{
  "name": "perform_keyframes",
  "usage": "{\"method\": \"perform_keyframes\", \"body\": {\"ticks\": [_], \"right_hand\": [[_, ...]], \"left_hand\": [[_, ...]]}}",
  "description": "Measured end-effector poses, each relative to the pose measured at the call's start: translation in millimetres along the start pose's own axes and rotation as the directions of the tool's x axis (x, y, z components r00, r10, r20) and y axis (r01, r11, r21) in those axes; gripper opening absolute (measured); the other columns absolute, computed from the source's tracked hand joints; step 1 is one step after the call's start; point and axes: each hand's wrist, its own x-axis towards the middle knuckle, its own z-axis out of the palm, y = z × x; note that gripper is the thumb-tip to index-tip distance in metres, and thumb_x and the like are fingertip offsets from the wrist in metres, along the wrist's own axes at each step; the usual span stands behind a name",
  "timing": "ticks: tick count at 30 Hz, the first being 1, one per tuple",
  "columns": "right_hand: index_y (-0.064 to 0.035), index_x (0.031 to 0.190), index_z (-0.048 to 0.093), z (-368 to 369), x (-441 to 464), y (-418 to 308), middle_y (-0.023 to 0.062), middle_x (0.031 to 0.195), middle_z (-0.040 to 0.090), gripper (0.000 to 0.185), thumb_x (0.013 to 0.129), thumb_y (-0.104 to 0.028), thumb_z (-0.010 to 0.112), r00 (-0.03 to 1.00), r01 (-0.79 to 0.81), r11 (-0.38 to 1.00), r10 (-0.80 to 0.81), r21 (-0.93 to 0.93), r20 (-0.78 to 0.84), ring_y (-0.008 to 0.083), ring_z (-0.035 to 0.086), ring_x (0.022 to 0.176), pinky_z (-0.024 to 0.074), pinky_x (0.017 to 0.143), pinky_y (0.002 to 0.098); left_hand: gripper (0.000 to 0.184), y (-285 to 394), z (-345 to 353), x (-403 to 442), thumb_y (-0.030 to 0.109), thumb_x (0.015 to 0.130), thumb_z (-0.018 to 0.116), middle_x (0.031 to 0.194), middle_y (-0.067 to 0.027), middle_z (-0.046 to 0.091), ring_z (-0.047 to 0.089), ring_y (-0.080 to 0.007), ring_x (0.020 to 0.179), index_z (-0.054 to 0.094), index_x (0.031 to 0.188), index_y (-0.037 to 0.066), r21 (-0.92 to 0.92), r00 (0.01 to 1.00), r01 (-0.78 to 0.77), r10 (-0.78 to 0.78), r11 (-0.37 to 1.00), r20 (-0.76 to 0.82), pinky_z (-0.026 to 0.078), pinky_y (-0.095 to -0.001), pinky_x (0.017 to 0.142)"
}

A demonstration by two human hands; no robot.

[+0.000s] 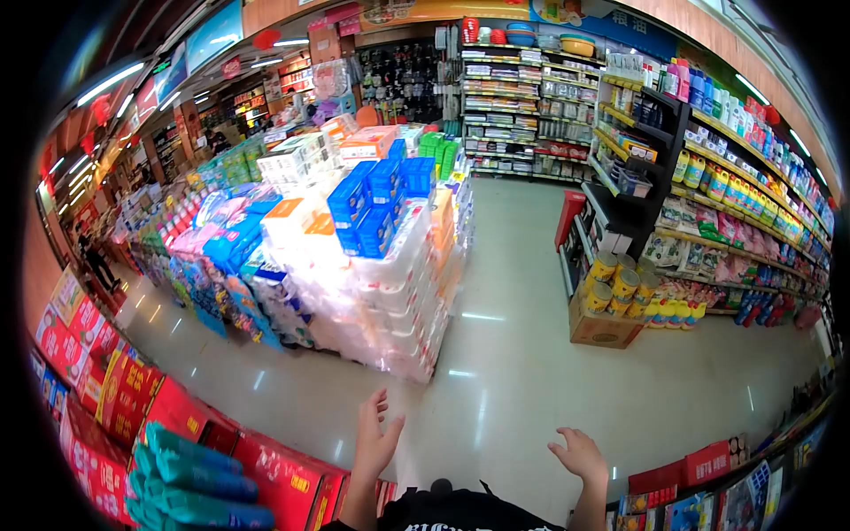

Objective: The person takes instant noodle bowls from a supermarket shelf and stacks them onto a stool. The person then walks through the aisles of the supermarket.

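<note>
In the head view my left hand (378, 435) is held out in front of my body, fingers apart, with nothing in it. My right hand (580, 455) hovers to the right over the aisle, also holding nothing, its fingers loosely spread. Neither hand touches anything. Left of my left hand lie red boxes (282, 473) with rolled teal packages (204, 482) on top. Ahead stands a tall stack of white plastic-wrapped packs (390, 310), topped by blue boxes (376, 208).
Pale floor (505, 265) runs between the stack and the right-hand shelves (739, 199) of bottles and bags. A carton (605, 327) of yellow cans (624, 285) juts out at the shelf end. Low racks with packaged goods (699, 509) stand at lower right.
</note>
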Motion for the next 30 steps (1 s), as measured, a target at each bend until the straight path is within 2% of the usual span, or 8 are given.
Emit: {"method": "perform_keyframes", "body": {"ticks": [11, 16, 19, 22, 24, 25, 27, 30], "right_hand": [[-0.0041, 0.119, 0.054, -12, 164, 75, 0.0223, 0.116, 0.055, 0.056, 0.082, -0.046, 0.055, 0.954, -0.193, 0.981, 0.195, -0.033, 0.23, 0.035, 0.052, 0.109, 0.041, 0.094, 0.039], [-0.0035, 0.118, 0.054, -85, 269, 114, 0.0218, 0.111, 0.058, 0.052, 0.081, -0.04, 0.058, 0.985, -0.134, 0.989, 0.14, -0.068, 0.102, 0.0356, 0.055, 0.104, 0.0424, 0.091, 0.0405], [-0.0038, 0.115, 0.055, -159, 335, 108, 0.0212, 0.109, 0.059, 0.047, 0.082, -0.037, 0.058, 0.986, 0.002, 0.979, 0.032, 0.204, -0.163, 0.0347, 0.055, 0.104, 0.0429, 0.089, 0.0422], [-0.0028, 0.115, 0.054, -199, 390, 115, 0.0207, 0.112, 0.058, 0.043, 0.082, -0.03, 0.059, 0.99, -0.092, 0.983, 0.073, -0.157, -0.125, 0.0335, 0.056, 0.102, 0.0439, 0.088, 0.0389], [-0.0023, 0.114, 0.054, -216, 426, 122, 0.0192, 0.109, 0.059, 0.041, 0.084, -0.031, 0.058, 0.985, 0.12, 0.992, -0.124, -0.034, -0.124, 0.0313, 0.056, 0.102, 0.0448, 0.087, 0.0382], [-0.0023, 0.114, 0.054, -220, 442, 124, 0.0192, 0.109, 0.059, 0.041, 0.084, -0.031, 0.058, 0.986, 0.11, 0.993, -0.114, -0.045, -0.123, 0.0313, 0.056, 0.102, 0.0448, 0.087, 0.0382], [-0.0022, 0.116, 0.053, -220, 473, 126, 0.0186, 0.109, 0.059, 0.043, 0.085, -0.031, 0.059, 0.992, 0.124, 0.928, -0.129, 0.351, -0.009, 0.0282, 0.057, 0.103, 0.0443, 0.088, 0.0351], [-0.0028, 0.12, 0.051, -209, 536, 127, 0.0166, 0.11, 0.059, 0.044, 0.087, -0.031, 0.058, 0.987, 0.077, 0.91, -0.126, 0.408, 0.094, 0.0242, 0.057, 0.103, 0.0439, 0.089, 0.0328]], "left_hand": [[0.059, -25, 120, 157, 0.012, 0.078, 0.064, 0.121, -0.0163, 0.048, 0.05, -0.0261, 0.108, 0.038, 0.131, 0.003, -0.018, 0.984, 0.089, -0.085, 0.996, 0.157, 0.042, -0.0374, 0.088], [0.06, 0, 188, 250, 0.012, 0.078, 0.064, 0.123, -0.017, 0.047, 0.05, -0.0248, 0.108, 0.037, 0.131, 0.002, -0.079, 0.992, 0.109, -0.104, 0.991, 0.068, 0.042, -0.0365, 0.089], [0.059, 29, 237, 309, 0.013, 0.079, 0.063, 0.124, -0.0171, 0.046, 0.05, -0.0241, 0.108, 0.037, 0.131, 0.002, -0.149, 0.998, 0.062, -0.062, 0.987, 0.002, 0.042, -0.0363, 0.09], [0.059, 37, 284, 349, 0.013, 0.08, 0.063, 0.125, -0.0148, 0.044, 0.047, -0.0256, 0.109, 0.037, 0.131, 0.003, 0.003, 0.997, 0.032, -0.032, 0.999, 0.065, 0.041, -0.0371, 0.091], [0.06, 37, 314, 372, 0.013, 0.079, 0.064, 0.124, -0.0146, 0.044, 0.047, -0.0256, 0.108, 0.037, 0.131, 0.003, -0.031, 0.992, 0.071, -0.067, 0.997, 0.103, 0.041, -0.037, 0.091], [0.061, 37, 328, 385, 0.013, 0.079, 0.065, 0.123, -0.0144, 0.044, 0.047, -0.0255, 0.108, 0.037, 0.131, 0.003, -0.053, 0.987, 0.099, -0.091, 0.994, 0.136, 0.042, -0.0368, 0.09], [0.062, 34, 350, 416, 0.013, 0.078, 0.066, 0.122, -0.0148, 0.045, 0.047, -0.0251, 0.107, 0.036, 0.132, 0.003, -0.045, 0.981, 0.119, -0.11, 0.992, 0.158, 0.042, -0.0365, 0.089], [0.063, 14, 385, 470, 0.016, 0.079, 0.066, 0.122, -0.0158, 0.045, 0.048, -0.025, 0.107, 0.035, 0.132, 0.002, 0.015, 0.975, 0.13, -0.13, 0.991, 0.181, 0.042, -0.0365, 0.088]]}}
